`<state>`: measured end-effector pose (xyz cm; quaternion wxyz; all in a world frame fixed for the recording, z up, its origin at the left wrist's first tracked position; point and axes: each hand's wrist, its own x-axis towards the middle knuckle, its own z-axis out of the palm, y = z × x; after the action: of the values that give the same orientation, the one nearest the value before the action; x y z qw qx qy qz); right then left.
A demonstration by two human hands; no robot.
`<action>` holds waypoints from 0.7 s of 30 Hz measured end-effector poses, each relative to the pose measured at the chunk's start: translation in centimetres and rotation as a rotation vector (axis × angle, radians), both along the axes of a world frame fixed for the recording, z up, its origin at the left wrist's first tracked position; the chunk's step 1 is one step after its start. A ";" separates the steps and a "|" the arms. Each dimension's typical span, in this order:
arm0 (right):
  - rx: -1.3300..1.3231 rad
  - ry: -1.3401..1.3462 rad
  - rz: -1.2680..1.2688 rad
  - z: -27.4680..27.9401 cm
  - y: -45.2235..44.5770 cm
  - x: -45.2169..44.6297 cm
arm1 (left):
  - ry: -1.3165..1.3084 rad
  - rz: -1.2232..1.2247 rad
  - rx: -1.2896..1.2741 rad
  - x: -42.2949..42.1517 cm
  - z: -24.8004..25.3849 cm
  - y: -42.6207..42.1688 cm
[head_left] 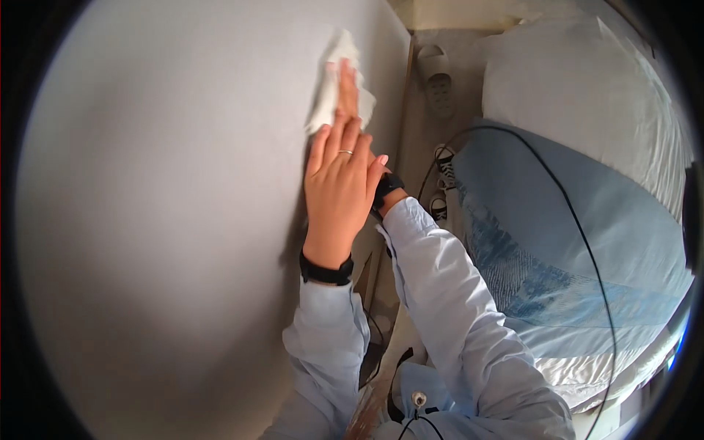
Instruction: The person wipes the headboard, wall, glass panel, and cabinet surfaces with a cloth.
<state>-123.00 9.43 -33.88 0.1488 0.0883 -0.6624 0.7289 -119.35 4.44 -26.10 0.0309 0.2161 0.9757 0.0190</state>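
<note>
In the head view, the white cloth (323, 114) lies against a broad pale panel (183, 183), near the panel's right-hand edge, with the right hand (348, 92) directly on top of it. That contact is the relation that matters: the cloth is under the right fingers and spreads out around them, its long axis running up the picture, leaning slightly right, roughly in line with those fingers. The right grip is flat and extended, fingers close together, laid over the cloth rather than closed around it; how much cloth is under the palm cannot be told. The left hand (337, 183) is set farther back along the same line, lying across the back of the right, its grip unclosed and its fingers slightly parted. Its fingertips come close to the cloth's lower end, so the right hand is the nearer one.
</note>
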 end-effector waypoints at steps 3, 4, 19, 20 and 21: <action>-0.149 -0.264 0.001 -4.1 -3.3 5.9 | -0.187 -0.012 0.018 4.4 -3.5 -2.3; -0.170 -0.343 0.011 -4.7 -4.3 8.8 | -0.215 0.011 0.025 7.2 -3.7 -2.9; 0.447 0.322 0.110 11.9 -7.2 10.8 | 0.193 0.230 -0.171 13.2 12.8 -3.4; 0.189 0.150 0.082 8.7 -7.3 10.1 | -0.005 0.179 -0.090 12.4 11.8 -3.8; 0.141 0.084 0.012 5.3 -7.7 10.4 | -0.159 0.173 0.044 11.9 10.6 -4.0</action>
<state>-112.60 1.75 -28.60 0.1653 0.1330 -0.7045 0.6772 -107.46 0.45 -15.49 0.1017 0.1296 0.9845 0.0601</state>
